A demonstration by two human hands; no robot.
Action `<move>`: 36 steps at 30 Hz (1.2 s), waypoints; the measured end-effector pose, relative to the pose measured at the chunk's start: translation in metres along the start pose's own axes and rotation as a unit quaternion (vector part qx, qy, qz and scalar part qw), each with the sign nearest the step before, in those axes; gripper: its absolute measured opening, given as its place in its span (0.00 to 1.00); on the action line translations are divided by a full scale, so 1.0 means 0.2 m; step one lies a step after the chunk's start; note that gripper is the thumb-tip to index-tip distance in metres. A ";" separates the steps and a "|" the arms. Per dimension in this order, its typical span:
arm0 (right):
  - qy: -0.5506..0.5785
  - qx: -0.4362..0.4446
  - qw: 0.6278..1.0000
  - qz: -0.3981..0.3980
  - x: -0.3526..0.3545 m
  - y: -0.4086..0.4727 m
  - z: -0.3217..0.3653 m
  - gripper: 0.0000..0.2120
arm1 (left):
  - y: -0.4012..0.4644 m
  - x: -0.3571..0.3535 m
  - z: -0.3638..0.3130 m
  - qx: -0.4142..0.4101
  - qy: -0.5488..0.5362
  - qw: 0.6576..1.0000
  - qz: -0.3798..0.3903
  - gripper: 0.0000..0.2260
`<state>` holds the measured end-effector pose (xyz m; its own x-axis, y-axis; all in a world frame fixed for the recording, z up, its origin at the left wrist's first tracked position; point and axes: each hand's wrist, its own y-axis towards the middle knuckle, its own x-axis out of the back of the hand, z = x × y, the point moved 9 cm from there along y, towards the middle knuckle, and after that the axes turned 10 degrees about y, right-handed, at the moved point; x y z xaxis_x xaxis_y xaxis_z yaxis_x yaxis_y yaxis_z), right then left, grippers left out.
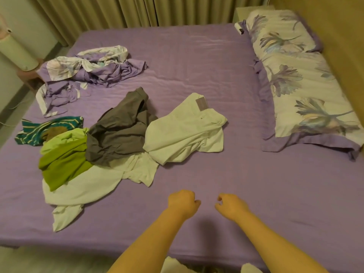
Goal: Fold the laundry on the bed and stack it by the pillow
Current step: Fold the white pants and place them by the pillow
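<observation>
Laundry lies unfolded in a loose heap at the left centre of the frame, on the bed (197,62) with its purple sheet. White trousers (185,131) with a label at the waistband sit nearest the middle; a grey garment (120,131) overlaps their left edge, a green top (63,162) lies left of that, and a white shirt (94,182) spreads beneath both toward the lower left. A teal striped piece (39,129) pokes out behind the green top. Further up and left, a crumpled purple floral cover (82,73) is bunched near the bed's far corner.

Two floral pillows (303,85) run along the right edge of the frame, well apart from the heap, with bare sheet between them.

Both hands hover over the sheet at the lower centre, near each other but not touching. The left hand (182,201) is curled into a loose fist and grips nothing. The right hand (230,205) has its fingers curled inward, likewise holding nothing. Neither touches the clothes; the white shirt's hem is nearest to the left hand.

Beige curtains (118,10) hang behind the bed, and a pale cylindrical appliance (17,50) stands at the upper left.
</observation>
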<state>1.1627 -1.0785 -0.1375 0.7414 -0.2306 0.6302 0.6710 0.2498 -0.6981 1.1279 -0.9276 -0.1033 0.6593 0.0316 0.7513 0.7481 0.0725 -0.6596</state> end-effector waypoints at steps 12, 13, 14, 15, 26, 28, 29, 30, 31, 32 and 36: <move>0.014 -0.040 0.999 -0.001 0.06 0.21 0.21 0.17 | 0.34 0.07 0.28 -0.045 0.029 0.998 0.024 0.18; 0.014 -0.035 0.999 -0.002 0.09 0.24 0.23 0.17 | 0.37 0.09 0.28 -0.047 0.036 0.998 0.022 0.18; 0.016 -0.028 0.999 -0.005 0.12 0.28 0.25 0.17 | 0.40 0.11 0.27 -0.050 0.041 0.998 0.018 0.18; 0.017 -0.020 1.000 -0.009 0.16 0.32 0.27 0.16 | 0.44 0.15 0.26 -0.053 0.046 0.997 0.012 0.18; 0.018 0.014 0.999 -0.022 0.58 0.87 0.29 0.19 | 1.01 0.51 0.32 -0.010 0.010 0.999 -0.031 0.19; 0.028 0.016 0.999 -0.033 0.66 1.00 0.27 0.18 | 1.15 0.58 0.32 -0.013 0.012 0.999 -0.042 0.19; 0.035 0.015 0.999 -0.039 0.71 1.06 0.25 0.18 | 1.22 0.62 0.32 -0.016 0.009 0.999 -0.045 0.19; 0.042 0.011 0.998 -0.044 0.75 1.13 0.24 0.18 | 1.28 0.64 0.31 -0.021 0.002 0.999 -0.047 0.18; 0.045 0.007 0.998 -0.050 0.79 1.20 0.22 0.18 | 1.35 0.67 0.29 -0.028 -0.006 0.998 -0.049 0.18; 0.046 0.003 0.997 -0.056 0.82 1.27 0.20 0.18 | 1.42 0.69 0.27 -0.037 -0.013 0.998 -0.053 0.17; 0.063 -0.001 0.993 -0.095 0.96 1.53 0.14 0.19 | 1.66 0.74 0.18 -0.072 -0.042 0.993 -0.088 0.17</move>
<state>1.5106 -1.0209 -0.2198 0.5943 -0.3902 0.7032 0.7991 0.1884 -0.5709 1.4707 -0.8626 -0.2096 0.5128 0.1147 0.8508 0.8584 -0.0584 -0.5096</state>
